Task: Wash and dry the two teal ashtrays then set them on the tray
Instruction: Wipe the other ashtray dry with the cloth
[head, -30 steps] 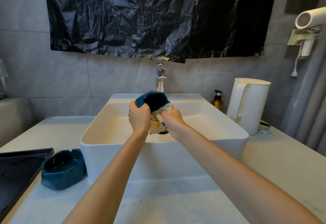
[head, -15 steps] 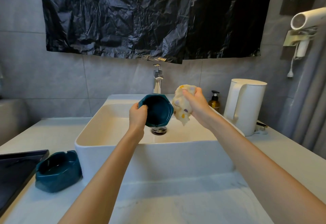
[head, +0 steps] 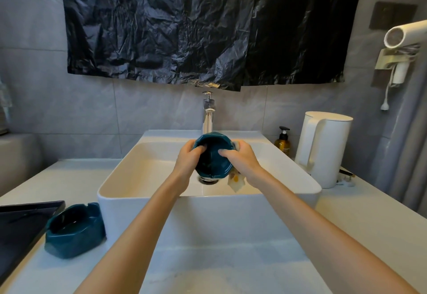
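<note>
1. Head view: my left hand (head: 188,160) and right hand (head: 243,159) are close together, both clamped on one ashtray (head: 212,160). Thumbs lie inside the bowl and fingers curl round the outside.
2. This ashtray is held in the air over the sink (head: 138,210), tilted with its opening toward me. It sits above the drain (head: 209,180) and just in front of the tap (head: 208,113).
3. A pale spotted cloth (head: 235,181) is pinned between my right hand and the ashtray's outer side. Its loose end hangs below that hand.
4. The second ashtray (head: 75,230) stands upright on the worktop (head: 231,266), left of the sink and just beside its wall. It is next to the tray (head: 20,222); whether they touch, I cannot tell.
5. The dark tray lies at the left edge, partly out of view.
6. Right of the sink stand a bottle (head: 283,142) and a kettle (head: 323,148). A black sheet (head: 208,27) hangs on the wall above the tap.
</note>
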